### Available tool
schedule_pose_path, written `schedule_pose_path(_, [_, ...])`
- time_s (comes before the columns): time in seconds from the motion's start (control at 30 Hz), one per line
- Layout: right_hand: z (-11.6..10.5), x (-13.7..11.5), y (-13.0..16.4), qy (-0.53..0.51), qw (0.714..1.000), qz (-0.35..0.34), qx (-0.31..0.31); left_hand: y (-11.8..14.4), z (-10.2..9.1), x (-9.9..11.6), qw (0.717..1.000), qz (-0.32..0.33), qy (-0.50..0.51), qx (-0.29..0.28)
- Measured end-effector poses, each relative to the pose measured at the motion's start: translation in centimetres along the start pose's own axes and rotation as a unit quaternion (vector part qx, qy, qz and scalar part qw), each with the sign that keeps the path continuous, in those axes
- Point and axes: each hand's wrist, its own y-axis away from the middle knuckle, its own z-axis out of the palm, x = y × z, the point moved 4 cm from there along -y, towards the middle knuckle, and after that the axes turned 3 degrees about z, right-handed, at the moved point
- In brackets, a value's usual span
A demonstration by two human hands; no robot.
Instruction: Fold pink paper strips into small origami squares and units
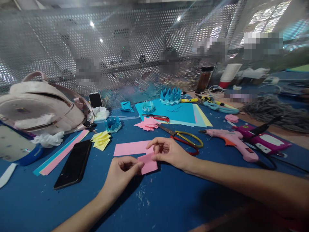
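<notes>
Paper is light work for the hands I follow from afar: a small pink piece sits between them, over the blue tabletop. The left hand pinches its left edge, thumb on top, the other fingers mostly hidden behind. The right hand holds it by the thumb near the upper right corner, with the forefinger bent and lifted apart, so I read that grip as looser. Whether the piece is folded double I cannot make out. I judge it almost weightless, crisp enough to keep a crease, and easy to bend or tear. I would take it by opposite edges with the fingertips, pressing lightly and leaving its middle free. Just beyond both hands lies a longer pink strip, its right end partly hidden by the right hand. Scissors rest beyond the right hand, and pointed pink pieces lie past the strip. Out to the left of the left hand I see yellow pieces and a dark phone; a pink glue gun lies well to the right of the right hand.
</notes>
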Motion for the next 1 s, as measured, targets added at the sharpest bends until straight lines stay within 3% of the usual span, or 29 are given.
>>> schedule_pose_path(0.17, [0.01, -0.31, 0.01, 0.018, 1.0, -0.017, -0.013, 0.11, -0.02, -0.01, 1.0, -0.002, 0.0, -0.002])
schedule_pose_path(0.73, [0.14, -0.55, 0.0, -0.082, 0.996, -0.004, -0.028, 0.01, 0.07, 0.13, 1.0, -0.006, 0.02, -0.014])
schedule_pose_path(0.87, [0.01, -0.46, -0.04, -0.063, 0.998, 0.006, -0.027, -0.06, 0.0, -0.03, 0.999, -0.011, 0.041, -0.01])
schedule_pose_path(1.0, [-0.03, -0.26, -0.15, 0.012, 0.999, -0.004, -0.035, -0.09, -0.32, -0.15, 0.997, -0.016, 0.074, 0.028])
